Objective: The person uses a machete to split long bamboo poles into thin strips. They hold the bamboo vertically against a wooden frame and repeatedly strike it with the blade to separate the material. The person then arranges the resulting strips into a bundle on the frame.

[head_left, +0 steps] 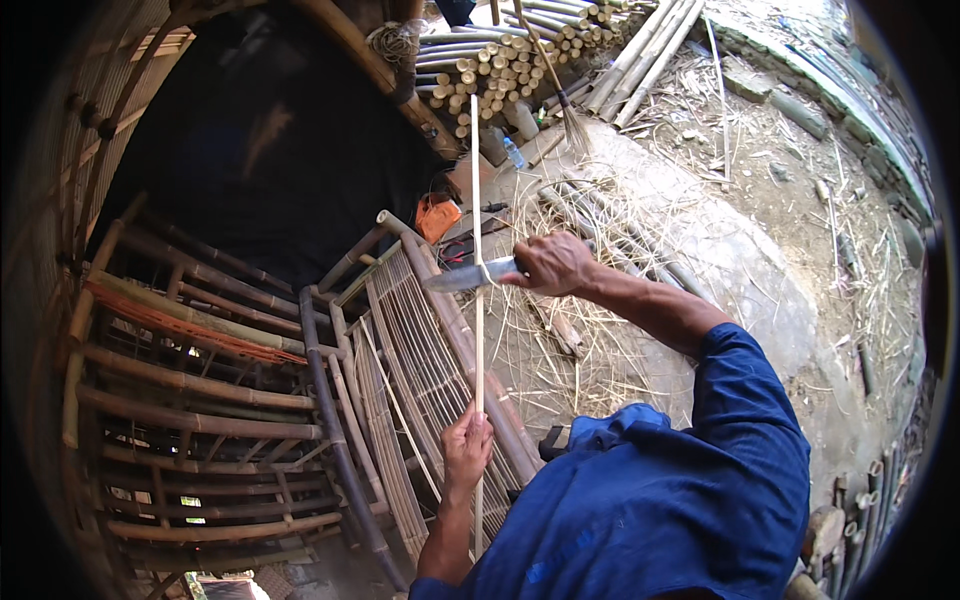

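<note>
We are holding a thin, pale bamboo strip (477, 250) that is pointing straight away from us, long and flat. Our left hand (467, 447) is gripping its near end tightly. Our right hand (553, 263) is closing around a knife (470, 275), laying its grey blade across the strip. Smooth brown bamboo frames (400, 350) are lying beside us, with dry shavings (600, 350) on the ground.

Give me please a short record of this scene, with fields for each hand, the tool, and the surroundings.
Left hand: left hand grips the thin bamboo strip low down
Right hand: right hand holds the knife
Contact: the blade lies against the strip
Beside: bamboo frames leaning at left
Ground: bamboo shavings on the ground
Behind: stacked bamboo poles, broom
</note>
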The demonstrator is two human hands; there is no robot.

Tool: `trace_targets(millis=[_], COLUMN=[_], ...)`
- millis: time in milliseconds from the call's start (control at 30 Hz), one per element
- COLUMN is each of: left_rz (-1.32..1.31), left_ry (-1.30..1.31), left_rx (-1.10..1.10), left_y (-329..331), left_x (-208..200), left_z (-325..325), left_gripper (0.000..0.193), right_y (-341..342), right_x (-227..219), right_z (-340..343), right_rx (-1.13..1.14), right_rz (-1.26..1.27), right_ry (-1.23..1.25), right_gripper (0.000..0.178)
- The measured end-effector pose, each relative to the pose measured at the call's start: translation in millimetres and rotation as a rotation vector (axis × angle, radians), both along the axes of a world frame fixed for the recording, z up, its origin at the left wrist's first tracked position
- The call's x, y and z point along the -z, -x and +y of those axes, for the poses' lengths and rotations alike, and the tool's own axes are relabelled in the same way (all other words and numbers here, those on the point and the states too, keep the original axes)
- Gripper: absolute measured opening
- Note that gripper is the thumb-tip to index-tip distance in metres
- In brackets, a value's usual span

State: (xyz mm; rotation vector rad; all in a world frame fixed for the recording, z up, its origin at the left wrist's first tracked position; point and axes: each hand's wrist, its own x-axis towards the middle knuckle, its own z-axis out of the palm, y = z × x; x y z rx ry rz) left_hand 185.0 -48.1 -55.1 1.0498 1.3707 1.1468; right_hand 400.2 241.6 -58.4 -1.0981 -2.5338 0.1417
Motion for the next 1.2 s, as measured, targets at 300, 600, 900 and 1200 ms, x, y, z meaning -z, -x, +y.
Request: trace_targets(millis=[300, 600, 900, 1200], left_rz=[0.255, 0.222, 0.199, -0.047], left_ry=[0.001, 0.17, 0.184, 0.419], left_rx=[0.049, 0.025, 0.056, 0.408], left_y=[18.1, 30.5, 7.5, 27.2], left_x=[-19.5, 17.0, 79.8, 18.8], left_z=[-109.6, -157.3, 12.0, -71.5], left_gripper=[0.052, 0.044, 0.036, 0.056], right_y=[-49.8, -123.0, 50.8, 15.7], right_x=[-17.8, 24.4, 97.2, 49.9], right_z=[111.1, 143.7, -151.4, 13.3], right_rx=[0.456, 0.646, 0.02, 0.15], right_rz=[0.113, 0.61, 1.014, 1.272], right_ry=[0.11, 0.429, 1.31, 1.008], right_gripper=[0.075, 0.088, 0.049, 0.029])
